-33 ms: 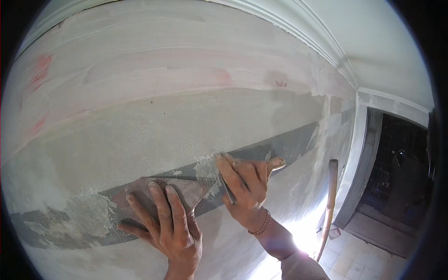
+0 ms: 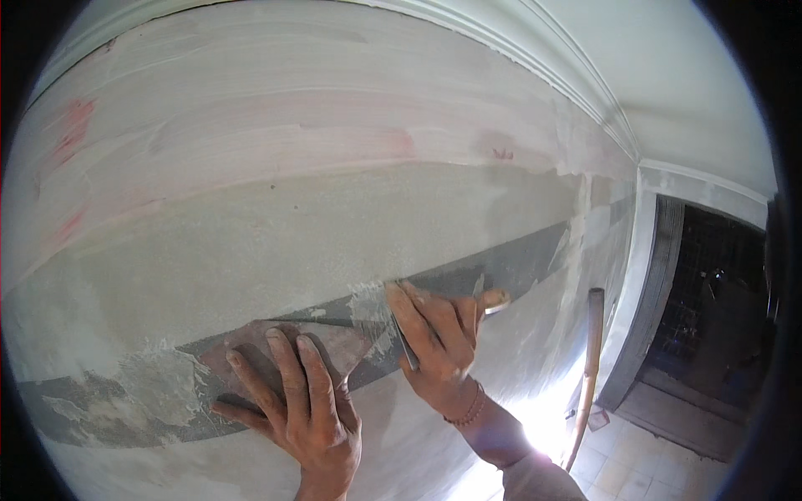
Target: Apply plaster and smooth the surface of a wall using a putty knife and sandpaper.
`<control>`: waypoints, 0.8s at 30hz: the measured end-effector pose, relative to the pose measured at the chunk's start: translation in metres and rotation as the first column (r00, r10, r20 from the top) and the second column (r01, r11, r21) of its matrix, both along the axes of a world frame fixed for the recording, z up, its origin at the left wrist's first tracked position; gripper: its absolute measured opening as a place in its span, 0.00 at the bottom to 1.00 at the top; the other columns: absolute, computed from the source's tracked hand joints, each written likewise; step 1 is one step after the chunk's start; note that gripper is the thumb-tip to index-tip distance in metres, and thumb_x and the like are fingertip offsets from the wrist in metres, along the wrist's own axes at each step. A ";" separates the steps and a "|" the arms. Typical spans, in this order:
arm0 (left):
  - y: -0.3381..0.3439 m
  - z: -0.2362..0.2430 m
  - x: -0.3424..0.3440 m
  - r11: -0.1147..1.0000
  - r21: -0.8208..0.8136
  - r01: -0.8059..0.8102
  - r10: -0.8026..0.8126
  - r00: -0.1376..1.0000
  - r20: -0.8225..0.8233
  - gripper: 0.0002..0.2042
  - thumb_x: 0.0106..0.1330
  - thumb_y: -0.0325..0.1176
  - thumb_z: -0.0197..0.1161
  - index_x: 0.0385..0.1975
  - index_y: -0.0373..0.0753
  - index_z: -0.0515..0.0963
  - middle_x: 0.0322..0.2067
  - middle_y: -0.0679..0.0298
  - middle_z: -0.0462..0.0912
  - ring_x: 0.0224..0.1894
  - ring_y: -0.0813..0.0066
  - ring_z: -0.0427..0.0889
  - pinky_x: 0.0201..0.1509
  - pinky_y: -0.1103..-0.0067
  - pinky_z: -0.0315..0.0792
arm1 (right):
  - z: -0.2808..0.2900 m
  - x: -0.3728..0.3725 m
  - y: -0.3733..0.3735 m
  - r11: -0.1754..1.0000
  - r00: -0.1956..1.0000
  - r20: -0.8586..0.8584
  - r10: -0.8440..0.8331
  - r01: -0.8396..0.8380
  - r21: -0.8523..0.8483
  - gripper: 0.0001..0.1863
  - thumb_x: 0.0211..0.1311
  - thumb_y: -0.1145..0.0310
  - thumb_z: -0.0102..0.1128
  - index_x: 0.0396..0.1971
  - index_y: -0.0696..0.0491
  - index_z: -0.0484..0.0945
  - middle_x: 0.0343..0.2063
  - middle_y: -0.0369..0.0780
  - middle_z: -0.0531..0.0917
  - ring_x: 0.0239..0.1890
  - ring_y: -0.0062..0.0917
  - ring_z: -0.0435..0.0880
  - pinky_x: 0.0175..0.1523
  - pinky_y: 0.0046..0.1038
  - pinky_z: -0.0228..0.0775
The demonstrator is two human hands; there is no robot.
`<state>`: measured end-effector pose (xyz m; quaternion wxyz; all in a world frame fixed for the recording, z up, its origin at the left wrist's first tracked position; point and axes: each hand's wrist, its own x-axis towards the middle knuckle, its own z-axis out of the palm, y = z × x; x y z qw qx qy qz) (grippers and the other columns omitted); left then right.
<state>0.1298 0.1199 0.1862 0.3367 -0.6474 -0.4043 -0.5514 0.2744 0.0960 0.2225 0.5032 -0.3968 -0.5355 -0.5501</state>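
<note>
My left hand [image 2: 309, 409] lies with fingers spread over a thin pinkish-brown sheet [image 2: 347, 336], pressing it against the wall [image 2: 334, 217]. One corner of that sheet points right toward my other hand. My right hand [image 2: 443, 342], with a beaded bracelet at the wrist, is closed around a putty knife. Only a strip of the putty knife's metal [image 2: 408, 349] shows beside the palm; the fingers hide most of it. Both hands rest along a dark grey band [image 2: 518, 255] crossing the wall. Rough, pale filler [image 2: 368, 302] sits on the band between them.
Another rough filler patch [image 2: 163, 380] lies left of my left hand. At right, a wooden pole [image 2: 594, 359] stands near a glaring light [image 2: 547, 426]. Beyond are a dark doorway [image 2: 710, 292] and tiled floor [image 2: 618, 463]. White moulding [image 2: 576, 75] runs along the ceiling.
My right hand and the putty knife have shifted very slightly on the wall. The left hand and the sheet under it stay in place.
</note>
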 end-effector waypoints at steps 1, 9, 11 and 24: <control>0.000 0.000 0.000 1.000 -0.002 -0.007 0.007 1.000 0.002 0.20 0.65 0.43 0.44 0.53 0.42 0.66 0.58 0.60 0.64 0.62 0.41 0.52 0.59 0.41 0.23 | -0.009 0.000 0.002 0.999 1.000 0.006 -0.011 0.011 0.032 0.21 0.42 0.71 0.60 0.42 0.51 0.77 0.34 0.32 0.77 0.30 0.22 0.69 0.40 0.26 0.56; 0.002 -0.003 0.000 1.000 -0.010 -0.002 0.002 1.000 0.003 0.21 0.63 0.44 0.47 0.54 0.43 0.66 0.58 0.61 0.63 0.63 0.43 0.49 0.59 0.41 0.21 | -0.009 -0.002 0.000 1.000 1.000 -0.005 0.005 -0.004 0.031 0.20 0.43 0.69 0.61 0.41 0.51 0.77 0.34 0.32 0.77 0.30 0.21 0.69 0.40 0.26 0.56; 0.003 -0.003 0.000 1.000 -0.011 0.014 -0.014 1.000 0.007 0.21 0.62 0.44 0.48 0.54 0.44 0.66 0.58 0.61 0.63 0.63 0.43 0.49 0.59 0.41 0.21 | 0.001 -0.003 0.001 1.000 1.000 0.011 -0.001 0.001 0.011 0.20 0.42 0.70 0.61 0.41 0.52 0.77 0.34 0.32 0.78 0.30 0.22 0.69 0.40 0.26 0.57; 0.001 -0.002 0.003 1.000 -0.017 0.016 -0.015 0.999 0.041 0.26 0.58 0.39 0.54 0.58 0.49 0.60 0.61 0.66 0.58 0.65 0.52 0.48 0.63 0.46 0.24 | -0.002 -0.003 0.007 0.998 1.000 0.019 0.001 -0.002 0.055 0.21 0.40 0.71 0.61 0.41 0.51 0.77 0.35 0.33 0.77 0.31 0.23 0.69 0.40 0.29 0.57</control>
